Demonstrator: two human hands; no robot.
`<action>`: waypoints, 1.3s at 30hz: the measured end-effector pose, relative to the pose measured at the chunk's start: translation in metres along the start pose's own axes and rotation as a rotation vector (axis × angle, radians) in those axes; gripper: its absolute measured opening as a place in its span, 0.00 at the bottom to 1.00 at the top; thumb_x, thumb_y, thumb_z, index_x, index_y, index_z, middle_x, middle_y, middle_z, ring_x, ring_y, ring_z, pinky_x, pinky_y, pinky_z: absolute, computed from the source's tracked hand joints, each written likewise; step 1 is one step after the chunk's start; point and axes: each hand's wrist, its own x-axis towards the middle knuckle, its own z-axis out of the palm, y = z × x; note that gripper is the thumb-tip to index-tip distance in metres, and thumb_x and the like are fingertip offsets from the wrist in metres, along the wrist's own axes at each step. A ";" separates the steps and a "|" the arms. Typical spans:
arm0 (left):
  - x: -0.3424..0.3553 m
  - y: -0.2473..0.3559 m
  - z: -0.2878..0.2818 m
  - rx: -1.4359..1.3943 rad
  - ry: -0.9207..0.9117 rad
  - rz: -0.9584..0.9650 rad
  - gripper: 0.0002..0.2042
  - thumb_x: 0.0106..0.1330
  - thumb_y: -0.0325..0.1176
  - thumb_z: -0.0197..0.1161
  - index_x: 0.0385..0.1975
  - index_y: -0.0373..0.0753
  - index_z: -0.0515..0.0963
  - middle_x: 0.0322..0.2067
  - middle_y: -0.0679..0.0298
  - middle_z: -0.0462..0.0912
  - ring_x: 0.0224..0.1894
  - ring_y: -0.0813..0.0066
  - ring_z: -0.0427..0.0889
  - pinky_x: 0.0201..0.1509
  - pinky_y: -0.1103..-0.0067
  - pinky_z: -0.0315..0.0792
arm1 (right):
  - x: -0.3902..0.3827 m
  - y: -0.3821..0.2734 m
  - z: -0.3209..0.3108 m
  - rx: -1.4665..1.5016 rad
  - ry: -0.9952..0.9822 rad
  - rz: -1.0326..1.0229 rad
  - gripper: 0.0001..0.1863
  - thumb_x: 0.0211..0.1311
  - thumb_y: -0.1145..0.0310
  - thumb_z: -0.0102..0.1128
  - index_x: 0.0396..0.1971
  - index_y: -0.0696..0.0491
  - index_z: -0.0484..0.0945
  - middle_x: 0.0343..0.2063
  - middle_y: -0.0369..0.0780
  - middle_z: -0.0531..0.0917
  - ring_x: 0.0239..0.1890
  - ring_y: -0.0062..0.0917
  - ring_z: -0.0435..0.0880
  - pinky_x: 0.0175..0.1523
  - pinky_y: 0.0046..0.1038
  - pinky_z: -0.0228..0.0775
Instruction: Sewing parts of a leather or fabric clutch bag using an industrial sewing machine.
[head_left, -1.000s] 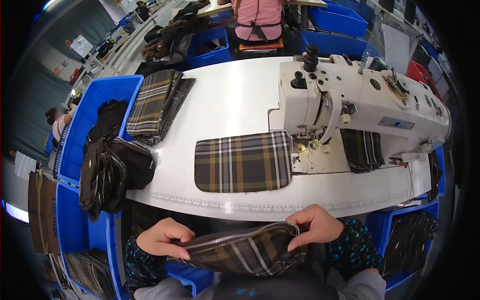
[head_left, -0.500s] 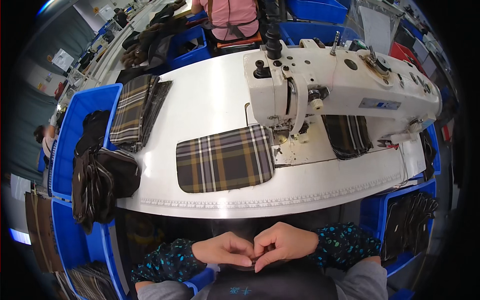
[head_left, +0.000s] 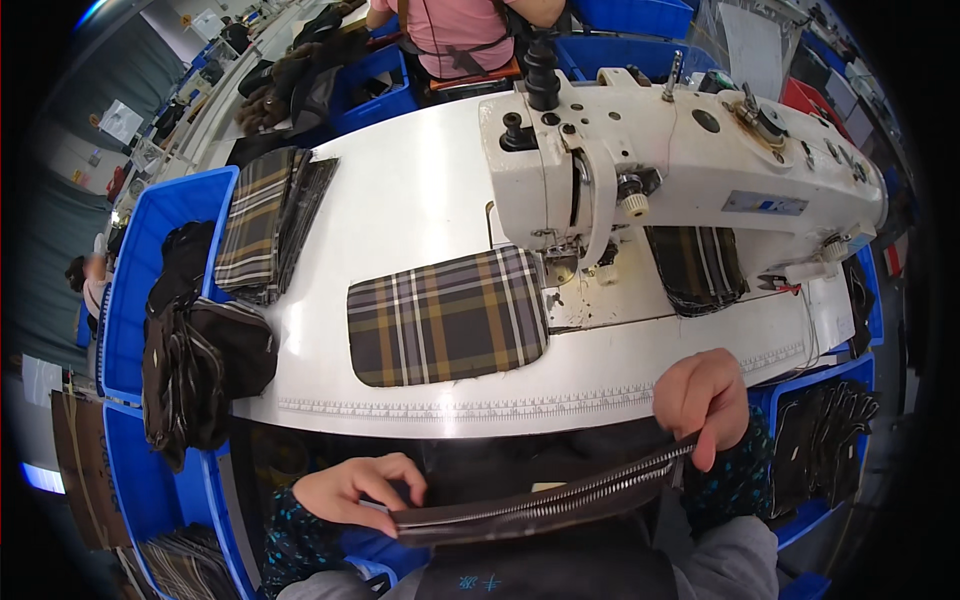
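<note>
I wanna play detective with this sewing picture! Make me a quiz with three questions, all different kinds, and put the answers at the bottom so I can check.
1. Multiple choice: What do the left hand and the right hand hold between them?
A) a glass bottle
B) a zippered cloth piece
C) a wooden spoon

2. True or false: The plaid panel lies flat on the white table.

3. Fill the gap: The hand nearer the sewing machine is the ____ one.

Key:
1. B
2. True
3. right
</note>
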 end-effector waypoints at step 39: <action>0.208 0.021 -0.113 0.699 0.365 0.156 0.11 0.62 0.31 0.73 0.42 0.33 0.86 0.39 0.53 0.88 0.41 0.60 0.86 0.51 0.75 0.77 | 0.069 0.076 -0.043 -1.690 -0.379 -0.487 0.13 0.55 0.68 0.61 0.37 0.60 0.81 0.47 0.49 0.82 0.39 0.30 0.86 0.41 0.28 0.78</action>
